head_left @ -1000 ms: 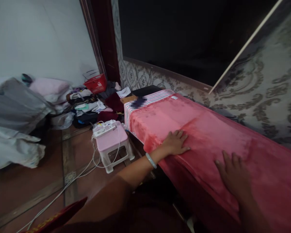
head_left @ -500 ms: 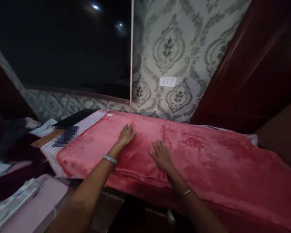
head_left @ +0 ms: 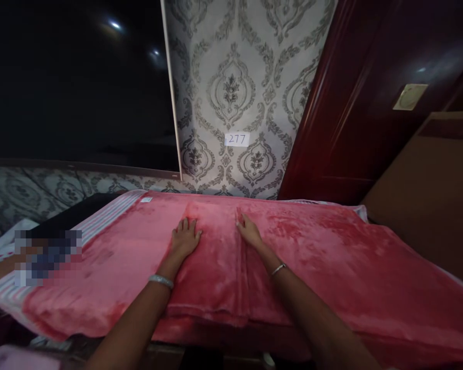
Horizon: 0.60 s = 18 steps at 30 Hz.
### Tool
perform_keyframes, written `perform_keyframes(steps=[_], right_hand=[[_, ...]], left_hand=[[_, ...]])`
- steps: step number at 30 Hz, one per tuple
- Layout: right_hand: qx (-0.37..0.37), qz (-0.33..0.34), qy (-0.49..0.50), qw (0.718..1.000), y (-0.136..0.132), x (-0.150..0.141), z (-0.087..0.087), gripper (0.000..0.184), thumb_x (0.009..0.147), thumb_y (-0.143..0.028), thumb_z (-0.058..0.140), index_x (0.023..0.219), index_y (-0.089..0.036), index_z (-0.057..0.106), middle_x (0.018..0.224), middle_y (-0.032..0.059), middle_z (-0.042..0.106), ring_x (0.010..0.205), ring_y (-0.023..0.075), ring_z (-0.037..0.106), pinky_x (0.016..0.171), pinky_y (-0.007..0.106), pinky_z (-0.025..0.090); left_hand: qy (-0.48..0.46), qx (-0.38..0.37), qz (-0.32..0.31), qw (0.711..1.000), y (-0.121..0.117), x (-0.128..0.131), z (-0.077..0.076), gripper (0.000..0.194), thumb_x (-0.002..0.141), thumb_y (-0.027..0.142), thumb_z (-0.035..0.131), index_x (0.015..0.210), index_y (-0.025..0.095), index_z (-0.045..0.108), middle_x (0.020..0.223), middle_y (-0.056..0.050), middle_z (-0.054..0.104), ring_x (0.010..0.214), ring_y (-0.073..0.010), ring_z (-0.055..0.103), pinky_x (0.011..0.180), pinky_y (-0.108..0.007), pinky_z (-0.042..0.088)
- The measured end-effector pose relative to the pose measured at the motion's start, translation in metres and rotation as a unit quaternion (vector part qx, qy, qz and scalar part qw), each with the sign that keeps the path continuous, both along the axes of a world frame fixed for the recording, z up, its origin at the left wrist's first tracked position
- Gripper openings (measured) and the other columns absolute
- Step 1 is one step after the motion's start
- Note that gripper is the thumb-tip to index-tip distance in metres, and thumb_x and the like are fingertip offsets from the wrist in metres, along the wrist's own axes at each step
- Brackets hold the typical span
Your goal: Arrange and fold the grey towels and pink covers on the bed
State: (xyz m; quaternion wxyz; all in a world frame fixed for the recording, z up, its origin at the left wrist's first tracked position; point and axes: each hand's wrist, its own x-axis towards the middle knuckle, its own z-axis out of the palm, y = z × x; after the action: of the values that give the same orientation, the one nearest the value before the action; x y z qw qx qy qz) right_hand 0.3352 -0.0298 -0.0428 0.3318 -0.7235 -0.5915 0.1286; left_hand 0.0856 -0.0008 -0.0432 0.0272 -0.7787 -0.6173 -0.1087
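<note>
A pink-red plush blanket [head_left: 312, 267] lies spread over a long low surface, with a folded layer on it. A striped band [head_left: 100, 221] edges its left end, beside a small white label [head_left: 146, 200]. My left hand [head_left: 185, 237] rests flat on the folded layer, fingers spread. At that layer's right edge, my right hand [head_left: 249, 230] has its fingers curled around the raised fold, thumb toward the left. The exact grip of its fingertips is partly hidden by the cloth. Each wrist wears a bracelet.
Behind the blanket stands a patterned wall [head_left: 204, 103] with a paper marked 277 [head_left: 237, 139]. A large dark screen [head_left: 77, 87] hangs at left. Dark red wood panelling [head_left: 332, 118] and a brown cardboard box [head_left: 432, 185] are at right. A blurred-out patch covers something at far left.
The view has swung right. My right hand has gone from lying spread on the blanket to curling at the fold's edge, where the cloth now stands in a ridge. My left hand stays flat.
</note>
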Motion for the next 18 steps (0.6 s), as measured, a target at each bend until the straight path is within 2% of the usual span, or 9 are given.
perform_keyframes(steps=[2,5,8,10,13,15,18], right_hand=[[-0.014,-0.013,0.027,0.999,0.019,0.003,0.004,0.057,0.096,-0.025,0.050,0.153,-0.021,0.047,0.129,0.0080,0.071,0.115,0.0222,0.068,0.100,0.032,0.051],[-0.016,-0.024,0.037,0.999,0.043,0.004,0.005,0.052,0.095,-0.023,0.051,0.147,-0.019,0.053,0.131,0.0088,0.070,0.118,0.0205,0.066,0.102,0.030,0.049],[-0.021,-0.031,0.046,0.998,0.063,0.003,0.004,0.055,0.094,-0.022,0.051,0.149,-0.016,0.052,0.136,0.0114,0.067,0.121,0.0205,0.065,0.102,0.029,0.049],[-0.022,-0.032,0.047,0.998,0.072,0.003,0.004,0.058,0.095,-0.022,0.049,0.152,-0.015,0.047,0.139,0.0124,0.065,0.121,0.0200,0.065,0.102,0.028,0.049],[-0.021,-0.026,0.035,0.999,0.078,0.003,0.003,0.059,0.094,-0.020,0.048,0.153,-0.017,0.047,0.141,0.0103,0.063,0.124,0.0177,0.063,0.104,0.026,0.047],[-0.020,-0.033,0.016,0.999,0.075,0.002,0.001,0.055,0.094,-0.016,0.045,0.149,-0.019,0.053,0.142,0.0093,0.062,0.127,0.0174,0.060,0.107,0.026,0.045],[-0.031,-0.065,-0.017,0.997,0.063,0.001,-0.007,0.052,0.095,-0.014,0.041,0.143,-0.019,0.060,0.138,0.0142,0.063,0.123,0.0221,0.063,0.104,0.031,0.047]], left_hand=[[0.003,-0.006,0.009,1.000,0.000,0.000,0.000,0.059,0.102,0.042,0.035,0.154,0.015,0.042,0.163,-0.022,0.034,0.150,-0.0353,0.032,0.114,-0.057,0.037],[-0.003,-0.048,0.023,0.999,0.003,-0.001,0.006,0.062,0.101,0.045,0.036,0.157,0.018,0.039,0.167,-0.019,0.029,0.153,-0.0333,0.028,0.117,-0.056,0.035],[-0.032,-0.107,0.033,0.993,0.014,-0.001,0.022,0.065,0.100,0.049,0.037,0.158,0.019,0.037,0.169,-0.018,0.024,0.152,-0.0351,0.032,0.115,-0.056,0.038],[-0.047,-0.114,0.037,0.992,0.027,0.002,0.035,0.064,0.100,0.049,0.035,0.157,0.020,0.038,0.170,-0.017,0.021,0.151,-0.0359,0.034,0.115,-0.058,0.038],[-0.040,-0.098,0.008,0.994,0.048,0.009,0.045,0.062,0.101,0.044,0.030,0.158,0.020,0.036,0.171,-0.015,0.018,0.156,-0.0320,0.023,0.120,-0.060,0.029],[-0.030,-0.099,-0.017,0.994,0.060,0.015,0.041,0.063,0.101,0.043,0.031,0.159,0.019,0.033,0.171,-0.014,0.018,0.159,-0.0277,0.016,0.123,-0.060,0.022],[-0.027,-0.110,-0.029,0.993,0.069,0.020,0.025,0.064,0.101,0.046,0.034,0.159,0.019,0.033,0.171,-0.013,0.022,0.159,-0.0260,0.014,0.123,-0.059,0.022]])
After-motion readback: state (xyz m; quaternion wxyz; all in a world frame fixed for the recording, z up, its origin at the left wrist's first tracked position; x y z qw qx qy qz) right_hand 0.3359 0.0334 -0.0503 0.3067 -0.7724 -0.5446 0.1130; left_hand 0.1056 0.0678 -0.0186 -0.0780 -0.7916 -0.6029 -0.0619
